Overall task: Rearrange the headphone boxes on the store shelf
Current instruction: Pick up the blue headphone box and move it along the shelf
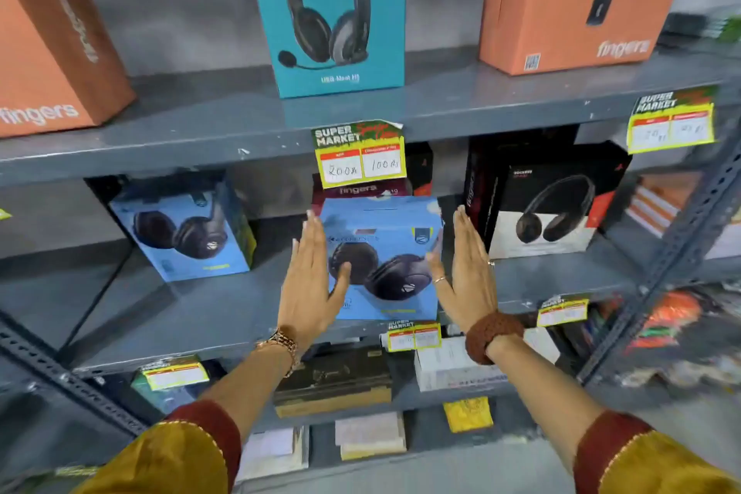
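A light blue headphone box [387, 253] stands at the front middle of the second shelf [208, 313], and both hands flank it with fingers straight and flat. The left hand [310, 277] lies along the box's left edge with its thumb over the front panel; the right hand [467, 273] lies along the right edge. Each grip is spread flat, nothing curled round the carton, and whether the palms truly press the sides or sit just beside them cannot be told from this angle. To do this step well, I judge the palms should squeeze evenly from both sides, low enough that the box does not tip, then slide or lift it squarely so its face stays to the front, in line with the matching blue box [188, 229] to its left and clear of the black box [541, 205] to its right. The dark red carton behind it is mostly hidden by the hanging price tag [359, 154]. The lettering on the blue box is blurred, and the upper-shelf boxes are cut off at the top.
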A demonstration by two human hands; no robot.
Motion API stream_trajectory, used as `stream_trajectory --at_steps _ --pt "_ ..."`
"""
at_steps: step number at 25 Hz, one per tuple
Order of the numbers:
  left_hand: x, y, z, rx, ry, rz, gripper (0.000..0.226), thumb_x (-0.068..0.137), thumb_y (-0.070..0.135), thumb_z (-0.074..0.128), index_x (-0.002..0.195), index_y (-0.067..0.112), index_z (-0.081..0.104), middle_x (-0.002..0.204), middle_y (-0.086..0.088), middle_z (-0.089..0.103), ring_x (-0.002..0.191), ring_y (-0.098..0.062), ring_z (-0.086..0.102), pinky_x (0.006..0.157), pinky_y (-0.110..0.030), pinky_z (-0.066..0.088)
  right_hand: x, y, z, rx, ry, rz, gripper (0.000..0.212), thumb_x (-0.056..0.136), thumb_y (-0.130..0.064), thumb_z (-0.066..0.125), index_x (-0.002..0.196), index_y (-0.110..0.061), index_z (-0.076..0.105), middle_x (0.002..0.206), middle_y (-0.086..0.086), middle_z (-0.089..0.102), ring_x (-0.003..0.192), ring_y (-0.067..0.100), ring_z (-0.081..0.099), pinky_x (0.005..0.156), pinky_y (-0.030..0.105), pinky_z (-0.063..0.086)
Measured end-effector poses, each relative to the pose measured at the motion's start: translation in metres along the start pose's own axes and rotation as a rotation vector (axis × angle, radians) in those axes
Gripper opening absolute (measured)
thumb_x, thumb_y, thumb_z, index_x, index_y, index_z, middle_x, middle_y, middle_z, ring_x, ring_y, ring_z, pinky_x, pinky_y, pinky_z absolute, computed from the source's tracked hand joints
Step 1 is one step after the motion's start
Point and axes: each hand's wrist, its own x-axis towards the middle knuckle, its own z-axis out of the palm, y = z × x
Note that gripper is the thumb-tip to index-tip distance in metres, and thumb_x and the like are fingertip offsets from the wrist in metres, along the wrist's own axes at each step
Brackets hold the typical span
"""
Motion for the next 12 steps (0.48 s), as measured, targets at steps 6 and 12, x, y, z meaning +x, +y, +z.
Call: stream_trajectory --at_steps 6,12 --pt "0.009 -0.022 0.031 -0.462 -0.086 -0.517 0.091 0.085 0.057 0.05 0.15 0.028 -0.006 0.162 0.007 0.01 0.143 -0.015 0.027 0.107 -0.031 0.033 0.003 0.023 0.033 0.299 -0.24 0.389 0.064 0.093 -0.039 0.043 0.148 -0.024 0.015 0.155 0.002 0.03 0.139 0.022 0.035 0.114 0.04 0.032" --pt "0.016 -0.016 0.042 -0.526 -0.048 -0.571 0.043 0.092 0.041 0.049 0.13 0.022 0.046 0.107 0.004 0.06 0.096 -0.016 0.058 0.082 -0.034 0.049 0.006 0.024 0.036 0.408 -0.222 0.451 0.05 0.095 -0.031 0.042 0.143 -0.026 0.03 0.138 0.002 0.054 0.123 0.022 0.053 0.105 0.042 0.044"
